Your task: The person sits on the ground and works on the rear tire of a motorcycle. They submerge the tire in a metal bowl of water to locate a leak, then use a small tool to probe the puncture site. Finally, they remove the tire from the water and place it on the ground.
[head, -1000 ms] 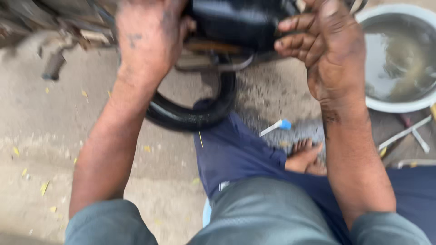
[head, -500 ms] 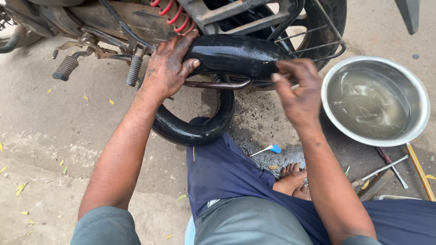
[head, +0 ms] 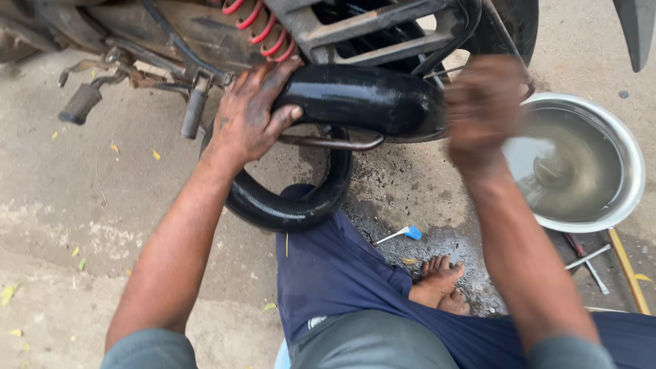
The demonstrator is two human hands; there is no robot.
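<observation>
On a stained, dusty concrete floor (head: 82, 225) outdoors, scattered with small yellow leaves, a person is sitting beside a motorcycle and working on its black exhaust muffler (head: 362, 99). The muffler is lying nearly level, its long axis running left to right, with a curved black pipe (head: 287, 205) looping below it. The left hand (head: 249, 119) is gripping the muffler's left end, fingers wrapped over it. The right hand (head: 485, 109), blurred, is at the muffler's right end; its grip cannot be told. A steel bowl (head: 632, 184) of cloudy liquid is sitting right of the muffler.

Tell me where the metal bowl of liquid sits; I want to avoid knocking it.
In the head view the metal bowl sits on the ground at far right, just beyond the blurred right hand and the end of the black exhaust pipe.
</observation>
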